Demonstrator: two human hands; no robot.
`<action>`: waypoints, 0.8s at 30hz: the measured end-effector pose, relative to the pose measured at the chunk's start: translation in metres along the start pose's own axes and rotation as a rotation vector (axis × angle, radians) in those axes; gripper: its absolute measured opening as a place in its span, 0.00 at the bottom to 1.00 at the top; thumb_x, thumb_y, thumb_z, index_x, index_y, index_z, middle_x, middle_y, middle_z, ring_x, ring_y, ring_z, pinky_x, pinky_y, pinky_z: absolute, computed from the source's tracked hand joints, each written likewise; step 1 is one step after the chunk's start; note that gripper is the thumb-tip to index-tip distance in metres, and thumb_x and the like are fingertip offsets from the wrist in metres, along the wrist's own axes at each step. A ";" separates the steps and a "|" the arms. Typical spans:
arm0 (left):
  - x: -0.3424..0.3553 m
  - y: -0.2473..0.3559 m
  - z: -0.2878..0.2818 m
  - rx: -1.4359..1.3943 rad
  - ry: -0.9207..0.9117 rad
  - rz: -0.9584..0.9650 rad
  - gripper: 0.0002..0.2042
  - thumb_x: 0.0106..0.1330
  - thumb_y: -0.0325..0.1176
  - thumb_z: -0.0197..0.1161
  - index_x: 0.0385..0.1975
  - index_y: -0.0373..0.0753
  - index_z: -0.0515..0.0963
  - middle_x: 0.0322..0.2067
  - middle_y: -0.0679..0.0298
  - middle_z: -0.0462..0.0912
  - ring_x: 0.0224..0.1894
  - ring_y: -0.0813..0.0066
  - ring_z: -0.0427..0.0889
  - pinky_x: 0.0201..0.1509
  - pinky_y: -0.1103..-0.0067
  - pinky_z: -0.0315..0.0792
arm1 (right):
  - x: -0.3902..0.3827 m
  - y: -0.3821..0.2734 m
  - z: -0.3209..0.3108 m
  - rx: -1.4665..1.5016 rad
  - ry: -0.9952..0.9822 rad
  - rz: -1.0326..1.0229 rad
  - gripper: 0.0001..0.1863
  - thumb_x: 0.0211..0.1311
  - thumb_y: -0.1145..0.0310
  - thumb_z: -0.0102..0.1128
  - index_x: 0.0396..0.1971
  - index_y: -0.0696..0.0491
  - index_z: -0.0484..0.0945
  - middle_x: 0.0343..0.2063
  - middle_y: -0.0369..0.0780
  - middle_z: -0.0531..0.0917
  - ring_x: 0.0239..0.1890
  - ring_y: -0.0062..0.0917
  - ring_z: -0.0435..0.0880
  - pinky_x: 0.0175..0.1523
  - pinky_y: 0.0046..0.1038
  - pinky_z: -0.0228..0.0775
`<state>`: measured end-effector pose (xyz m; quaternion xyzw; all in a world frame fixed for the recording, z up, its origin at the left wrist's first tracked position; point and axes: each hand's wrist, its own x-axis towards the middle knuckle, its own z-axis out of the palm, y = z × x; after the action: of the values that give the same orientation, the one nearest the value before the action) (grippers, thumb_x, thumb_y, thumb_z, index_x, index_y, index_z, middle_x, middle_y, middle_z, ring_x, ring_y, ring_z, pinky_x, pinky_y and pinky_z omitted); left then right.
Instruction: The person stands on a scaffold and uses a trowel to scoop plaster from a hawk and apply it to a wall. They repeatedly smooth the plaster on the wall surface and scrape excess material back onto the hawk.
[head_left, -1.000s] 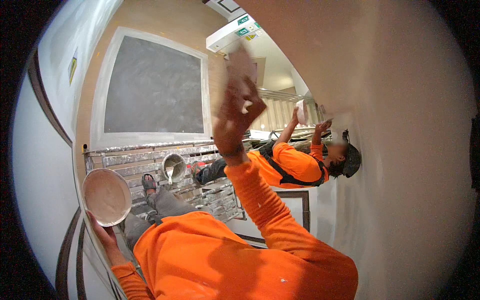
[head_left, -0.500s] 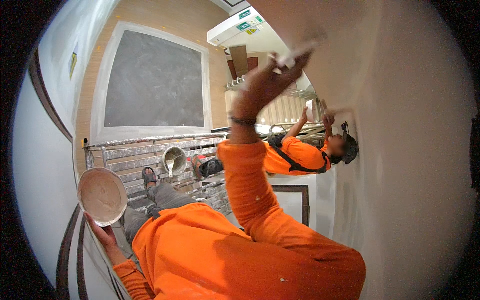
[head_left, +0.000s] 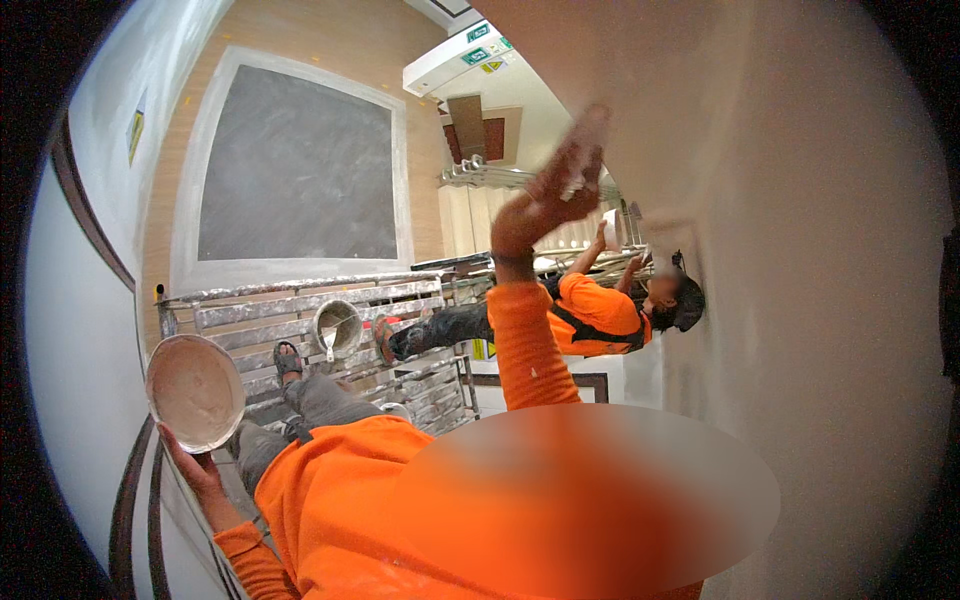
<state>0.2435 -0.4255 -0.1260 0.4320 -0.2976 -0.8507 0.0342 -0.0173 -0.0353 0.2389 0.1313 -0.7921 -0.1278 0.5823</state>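
Observation:
Toward the lower left, my left hand (head_left: 190,468) is wrapped around the underside of a round bowl (head_left: 195,392) with a pale, creamy paste inside. My right hand (head_left: 560,185) reaches up on a raised arm, beside the edge of a broad, smooth beige surface (head_left: 800,300). Its fingers are closed around a pale, flat tool (head_left: 578,184), blurred by motion and mostly covered by the hand. Whether the tool touches the surface I cannot tell. Part of my orange top is blurred out.
Paint-splashed scaffold slats (head_left: 260,310) lie under my feet, bearing a bucket (head_left: 352,318) with a scraper (head_left: 330,345) in it. A co-worker (head_left: 600,310) in orange stands nearby, holding a white container (head_left: 611,230). A large grey panel (head_left: 300,170) is framed in white.
My right hand has moved lower in view with the pale tool. The bowl stays in my left hand. The co-worker's raised hand has moved away from the beige surface.

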 end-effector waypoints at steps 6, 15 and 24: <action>0.008 -0.008 0.008 -0.012 -0.088 -0.035 0.37 0.64 0.59 0.54 0.66 0.41 0.56 0.64 0.60 0.61 0.64 0.63 0.62 0.64 0.68 0.60 | -0.058 -0.009 0.039 0.283 -0.151 0.222 0.22 0.68 0.68 0.43 0.62 0.51 0.65 0.63 0.47 0.65 0.65 0.43 0.58 0.66 0.45 0.45; 0.002 -0.005 0.002 -0.064 -0.056 -0.029 0.38 0.63 0.60 0.54 0.66 0.41 0.55 0.64 0.61 0.61 0.65 0.64 0.62 0.66 0.68 0.58 | 0.033 0.028 -0.009 0.361 0.156 0.816 0.33 0.69 0.63 0.44 0.65 0.67 0.47 0.64 0.58 0.56 0.65 0.44 0.60 0.69 0.37 0.48; 0.015 -0.007 -0.006 -0.042 -0.055 -0.028 0.39 0.62 0.60 0.55 0.66 0.40 0.55 0.64 0.60 0.61 0.64 0.64 0.63 0.65 0.68 0.60 | 0.080 -0.131 0.001 0.543 0.053 0.353 0.31 0.65 0.70 0.47 0.68 0.54 0.52 0.64 0.49 0.58 0.60 0.38 0.65 0.61 0.34 0.60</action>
<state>0.2405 -0.4277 -0.1428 0.4118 -0.2741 -0.8688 0.0230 -0.0334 -0.1867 0.2634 0.1454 -0.7923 0.1945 0.5597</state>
